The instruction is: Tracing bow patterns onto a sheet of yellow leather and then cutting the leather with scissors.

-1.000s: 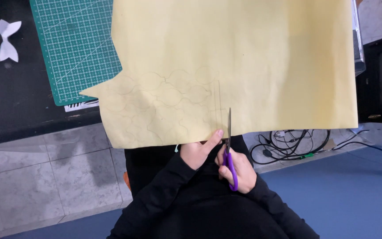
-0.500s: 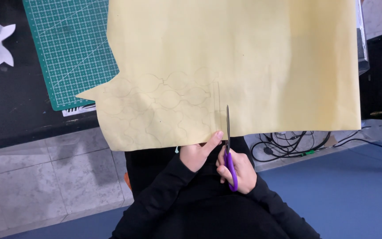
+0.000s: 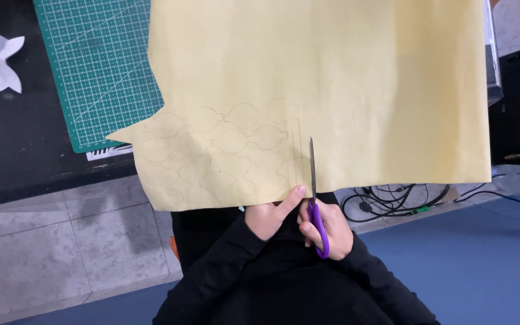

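At the near edge of the black desk (image 3: 25,156), a large sheet of yellow paper (image 3: 344,90) hangs over toward the person, covering part of a green cutting mat (image 3: 100,66). Pencilled scalloped outlines fill its lower left area. The right hand (image 3: 327,227) has its fingers closed through the purple handles of a pair of scissors (image 3: 314,198), whose blades point up into the paper's lower edge beside a drawn straight line. The left hand (image 3: 269,216) pinches that edge just left of the blades, thumb on top. A white paper cut-out (image 3: 6,62) lies on the desk far left; cables (image 3: 392,198) lie on the floor beneath.
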